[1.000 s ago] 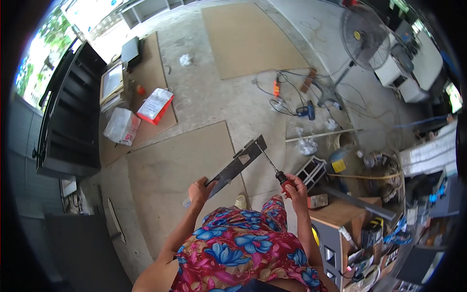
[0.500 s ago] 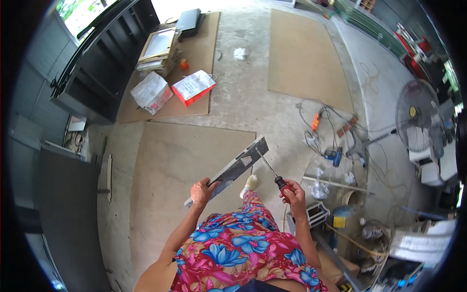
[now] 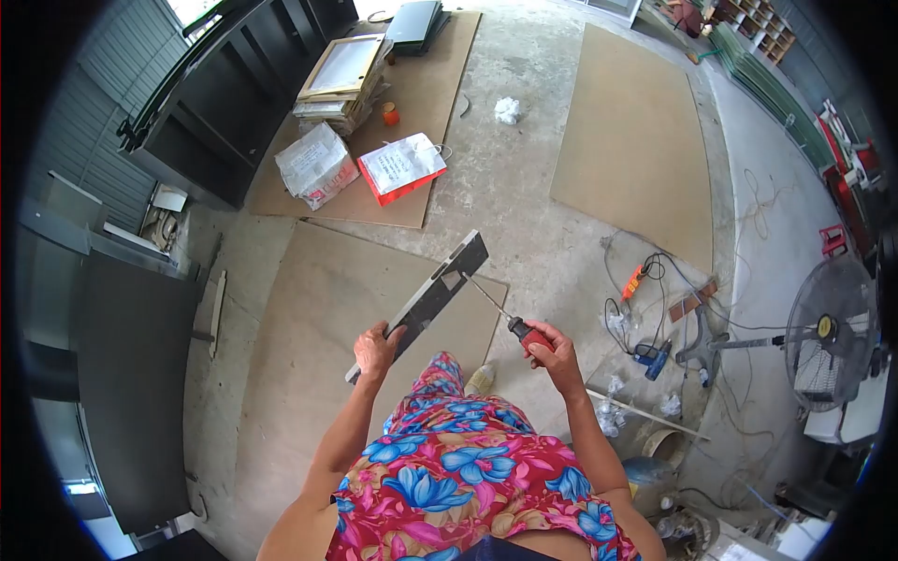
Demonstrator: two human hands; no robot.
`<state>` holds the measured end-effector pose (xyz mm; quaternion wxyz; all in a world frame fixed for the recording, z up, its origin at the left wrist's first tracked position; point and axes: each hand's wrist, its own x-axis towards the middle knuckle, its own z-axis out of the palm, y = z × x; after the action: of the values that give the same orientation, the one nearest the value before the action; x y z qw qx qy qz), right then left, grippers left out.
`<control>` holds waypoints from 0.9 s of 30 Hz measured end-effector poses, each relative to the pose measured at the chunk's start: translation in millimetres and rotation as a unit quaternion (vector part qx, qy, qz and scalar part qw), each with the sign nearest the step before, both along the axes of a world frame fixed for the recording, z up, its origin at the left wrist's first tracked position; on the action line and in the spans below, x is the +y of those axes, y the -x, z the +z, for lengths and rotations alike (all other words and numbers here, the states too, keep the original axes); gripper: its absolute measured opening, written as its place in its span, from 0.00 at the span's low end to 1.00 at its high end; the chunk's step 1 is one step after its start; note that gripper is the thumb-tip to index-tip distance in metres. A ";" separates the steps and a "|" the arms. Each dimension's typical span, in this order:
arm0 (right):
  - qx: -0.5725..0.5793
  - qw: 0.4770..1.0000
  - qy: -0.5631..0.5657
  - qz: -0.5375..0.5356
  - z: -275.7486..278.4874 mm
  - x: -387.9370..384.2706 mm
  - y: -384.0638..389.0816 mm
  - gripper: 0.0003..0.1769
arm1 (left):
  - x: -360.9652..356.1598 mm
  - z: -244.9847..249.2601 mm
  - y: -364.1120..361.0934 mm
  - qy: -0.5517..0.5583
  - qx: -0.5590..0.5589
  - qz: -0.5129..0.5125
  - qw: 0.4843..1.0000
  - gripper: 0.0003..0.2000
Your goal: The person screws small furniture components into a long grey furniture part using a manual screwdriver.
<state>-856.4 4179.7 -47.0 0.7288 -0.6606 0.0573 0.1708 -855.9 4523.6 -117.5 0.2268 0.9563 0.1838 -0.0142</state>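
Note:
My left hand [image 3: 375, 350] is closed around the lower end of a long dark board [image 3: 432, 297] with pale edges, held tilted up toward the right in front of me. A light patch shows on its face near the upper end. In my right hand [image 3: 554, 353] is a screwdriver [image 3: 527, 331] with a red and black handle, gripped from the right side. Its long metal shaft points up and left, and the tip meets or nearly meets the board near the light patch; contact is too small to tell.
Brown sheets [image 3: 641, 140] lie on the concrete floor. A white box [image 3: 316, 166], a red-and-white bag [image 3: 402, 168] and stacked frames [image 3: 344, 70] stand ahead left. To the right are a blue drill [image 3: 652, 359], an orange power strip [image 3: 633, 281], cables and a fan [image 3: 828, 329].
My view has shifted as I step forward, one leg now ahead. The board and screwdriver have moved a little left together, and both hands keep their hold.

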 end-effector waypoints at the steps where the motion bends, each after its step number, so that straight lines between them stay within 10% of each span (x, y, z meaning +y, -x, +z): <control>1: -0.001 1.000 -0.001 0.006 1.8 -1.7 -12.8 0.24 | -0.1 -0.8 -9.8 0.000 -0.004 0.005 1.000 0.22; 27: -0.090 0.938 0.061 -0.330 31.1 33.4 -259.3 0.16 | 29.0 -22.3 -334.1 -0.019 -0.060 -0.216 0.974 0.17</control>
<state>-597.1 4213.1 -15.8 0.7044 -0.6606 0.2167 -0.1431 -521.7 4552.6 -139.8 0.2110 0.9766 -0.0412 -0.0024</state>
